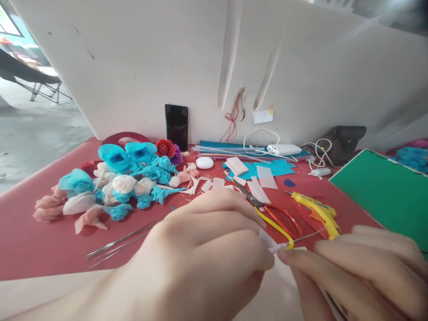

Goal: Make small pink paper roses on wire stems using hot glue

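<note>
Over the near edge of a red table (26, 236), two bare hands work close to each other. A thin pale strip (266, 238) is between them, just above a light sheet (279, 296). The left hand (207, 249) is curled up like a loose fist, with its fingers pressed together, and the strip pokes out of its far side. Its fingertips are hidden. The right hand (364, 263) has its fingers bent, and one fingertip is right at the narrow end of the strip. I cannot tell if it is pinching it. A thin gray wire (307, 236) goes from near that end toward the right hand. Just behind the hands lie scissors (257, 203) with one red handle and one yellow handle, and a yellow glue gun (319, 211). Some thin metal sticks (123, 238) lie near the left arm. Farther back on the left is a big pile of paper flowers (123, 183), blue, white, pink and red. A black phone (176, 127) leans on the white wall (150, 53). Next come a small white case (204, 162), blue paper (276, 167) and bits of pale paper. A green board (388, 191) is on the right.
</note>
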The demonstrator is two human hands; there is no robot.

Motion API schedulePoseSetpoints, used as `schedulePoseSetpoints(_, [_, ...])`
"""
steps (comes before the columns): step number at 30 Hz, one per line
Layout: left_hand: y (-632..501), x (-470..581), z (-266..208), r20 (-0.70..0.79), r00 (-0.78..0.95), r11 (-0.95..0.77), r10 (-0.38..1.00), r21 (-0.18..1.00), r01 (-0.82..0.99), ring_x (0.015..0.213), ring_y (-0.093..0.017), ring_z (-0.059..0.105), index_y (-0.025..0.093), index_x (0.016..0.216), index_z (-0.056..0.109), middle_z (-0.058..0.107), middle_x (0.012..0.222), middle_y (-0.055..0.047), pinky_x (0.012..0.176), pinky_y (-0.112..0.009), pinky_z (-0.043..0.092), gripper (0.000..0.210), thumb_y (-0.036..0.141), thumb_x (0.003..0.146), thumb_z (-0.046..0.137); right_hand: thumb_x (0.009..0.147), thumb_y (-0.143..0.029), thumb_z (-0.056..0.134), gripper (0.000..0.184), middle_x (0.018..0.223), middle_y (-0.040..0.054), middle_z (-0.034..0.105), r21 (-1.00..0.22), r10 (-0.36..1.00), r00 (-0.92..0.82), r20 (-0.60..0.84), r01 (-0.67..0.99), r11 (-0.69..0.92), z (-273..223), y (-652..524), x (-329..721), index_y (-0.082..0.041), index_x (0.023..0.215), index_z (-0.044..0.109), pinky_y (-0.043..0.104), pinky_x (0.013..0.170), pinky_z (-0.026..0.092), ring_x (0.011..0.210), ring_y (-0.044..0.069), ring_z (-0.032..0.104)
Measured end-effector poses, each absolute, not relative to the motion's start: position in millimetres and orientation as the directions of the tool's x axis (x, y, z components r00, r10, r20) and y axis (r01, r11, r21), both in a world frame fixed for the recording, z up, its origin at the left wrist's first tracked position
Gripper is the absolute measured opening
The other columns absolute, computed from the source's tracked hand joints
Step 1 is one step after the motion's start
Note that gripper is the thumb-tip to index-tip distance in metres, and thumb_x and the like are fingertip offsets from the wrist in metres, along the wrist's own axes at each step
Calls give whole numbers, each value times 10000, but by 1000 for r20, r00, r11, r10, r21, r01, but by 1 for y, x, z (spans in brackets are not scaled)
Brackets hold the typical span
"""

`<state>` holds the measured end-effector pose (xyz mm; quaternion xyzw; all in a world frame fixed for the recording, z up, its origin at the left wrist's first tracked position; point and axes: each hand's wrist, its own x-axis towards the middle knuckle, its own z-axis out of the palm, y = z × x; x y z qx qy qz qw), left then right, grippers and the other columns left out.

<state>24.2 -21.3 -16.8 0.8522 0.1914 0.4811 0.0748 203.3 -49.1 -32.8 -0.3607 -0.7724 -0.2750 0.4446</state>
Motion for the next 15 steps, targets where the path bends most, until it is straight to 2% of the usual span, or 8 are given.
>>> schedulePoseSetpoints(3, [-26,31,-16,842,368,-905,396,290,311,614,-87,586,154,721,603,621,593,27,679,-185,554,66,116,773,617,762,-187,559,69,598,-29,553,81,328,-326,887,807,585,-32,-49,202,-225,748,616,274,614,405,525,101,498])
schedulePoseSetpoints(5, [-27,36,-13,845,353,-897,401,284,340,587,-84,573,143,678,602,587,542,19,638,-173,543,153,184,822,574,762,-182,559,68,582,-30,554,60,339,-309,889,811,583,-31,-49,201,-219,727,605,275,602,403,511,100,495])
schedulePoseSetpoints(8, [-28,39,-7,833,383,-884,399,239,402,559,-76,560,138,632,599,573,504,12,627,-151,527,226,184,845,541,768,-189,552,64,579,-29,556,34,344,-289,893,807,589,-32,-48,201,-212,727,595,283,601,400,512,104,497])
schedulePoseSetpoints(11, [-28,33,-3,807,461,-904,369,198,379,627,-93,577,135,704,629,613,557,-10,669,-147,528,149,156,830,552,787,-231,556,49,615,-22,563,15,362,-292,885,796,605,-36,-49,203,-218,782,603,296,632,404,546,113,505])
schedulePoseSetpoints(13, [-26,27,-3,760,533,-921,372,230,316,710,-114,597,154,760,643,652,648,-21,727,-167,532,82,118,798,580,781,-246,570,48,632,-18,568,-2,376,-288,881,791,612,-39,-50,204,-222,805,604,301,643,404,567,122,509])
schedulePoseSetpoints(15, [-22,22,-5,708,600,-927,374,275,253,750,-126,613,199,738,640,674,729,-3,779,-197,530,135,82,777,584,764,-235,572,41,632,-16,571,-19,373,-265,889,793,609,-41,-51,206,-224,790,602,309,655,400,575,130,506])
